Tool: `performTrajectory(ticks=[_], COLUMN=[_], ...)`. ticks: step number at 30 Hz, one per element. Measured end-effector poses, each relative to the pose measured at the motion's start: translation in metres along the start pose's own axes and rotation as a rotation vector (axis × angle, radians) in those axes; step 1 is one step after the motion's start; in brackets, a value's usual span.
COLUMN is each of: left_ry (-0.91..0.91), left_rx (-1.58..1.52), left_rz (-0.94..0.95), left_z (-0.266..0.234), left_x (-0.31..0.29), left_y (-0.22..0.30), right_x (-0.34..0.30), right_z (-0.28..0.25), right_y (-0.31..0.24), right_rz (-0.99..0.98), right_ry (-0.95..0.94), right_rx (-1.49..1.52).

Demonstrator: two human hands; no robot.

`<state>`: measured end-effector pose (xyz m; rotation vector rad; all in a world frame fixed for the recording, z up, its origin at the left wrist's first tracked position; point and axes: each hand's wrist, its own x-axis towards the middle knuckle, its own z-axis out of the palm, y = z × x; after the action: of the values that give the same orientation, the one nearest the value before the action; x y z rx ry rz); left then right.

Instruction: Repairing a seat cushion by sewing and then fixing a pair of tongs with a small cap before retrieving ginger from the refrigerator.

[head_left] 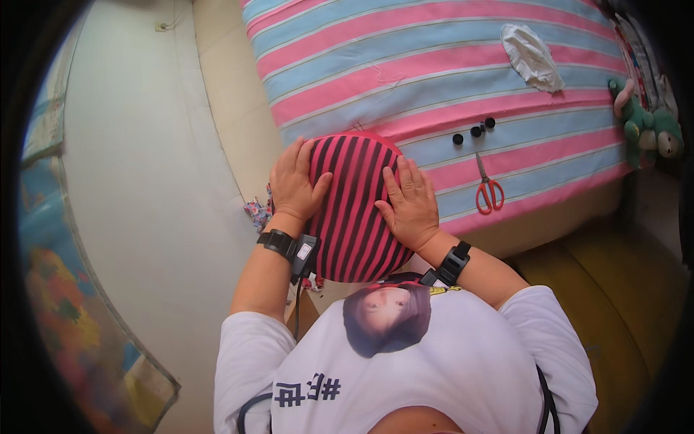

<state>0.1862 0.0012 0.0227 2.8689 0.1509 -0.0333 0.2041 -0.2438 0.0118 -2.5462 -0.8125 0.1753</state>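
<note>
In front of my body is a round cushion-like thing point(353, 210) covered in red and black striped cloth, with a plain red edge showing at its far side. My left hand point(295, 181) lies on its left side, fingers together and stretched out, thumb apart. On its right side rests my right hand point(410, 206), with fingers extended and thumb pointing inward. Both palms touch the cloth, and neither hand is wrapped round anything. What supports the round thing from below is hidden. Black bands are strapped on both wrists.
A bed or table with a pink and blue striped cover point(448, 94) lies beyond. On it are red-handled scissors point(489, 189), several small black round pieces point(458, 139) and a white cloth point(531, 58). A green stuffed toy point(647, 130) sits at the right edge. Flowered cloth point(258, 213) shows at left.
</note>
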Motion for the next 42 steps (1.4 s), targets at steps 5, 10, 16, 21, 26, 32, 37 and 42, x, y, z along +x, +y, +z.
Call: performTrajectory(ticks=[5, 10, 16, 21, 26, 32, 37, 42], left_ry=[-0.068, -0.086, -0.093, -0.051, -0.110, -0.091, 0.045, 0.062], left_rx=[0.112, 0.101, 0.087, 0.064, 0.161, 0.150, -0.289, -0.271], left_rz=[-0.014, 0.235, 0.301, 0.317, 0.188, -0.455, -0.422, -0.393], left_z=[-0.008, -0.011, -0.005, -0.010, -0.024, -0.017, -0.002, 0.003], left_x=[0.010, 0.035, 0.025, 0.032, 0.016, -0.086, -0.102, -0.100], left_y=[0.016, 0.051, 0.038, 0.038, 0.054, 0.001, -0.023, -0.031], right_x=[-0.006, 0.004, 0.034, 0.037, 0.036, 0.047, 0.039, 0.042], right_z=[-0.004, -0.021, -0.019, -0.016, -0.023, -0.001, 0.043, 0.028], right_y=[0.006, 0.004, -0.003, -0.010, 0.014, 0.059, 0.053, 0.047], right_rz=[-0.021, -0.027, 0.007, -0.059, 0.078, 0.419, 0.301, 0.278], right_ry=[-0.004, -0.003, -0.055, -0.005, -0.104, -0.262, -0.354, -0.365], right_rx=[0.045, 0.140, 0.342, 0.068, 0.606, 1.478, 1.446, 1.386])
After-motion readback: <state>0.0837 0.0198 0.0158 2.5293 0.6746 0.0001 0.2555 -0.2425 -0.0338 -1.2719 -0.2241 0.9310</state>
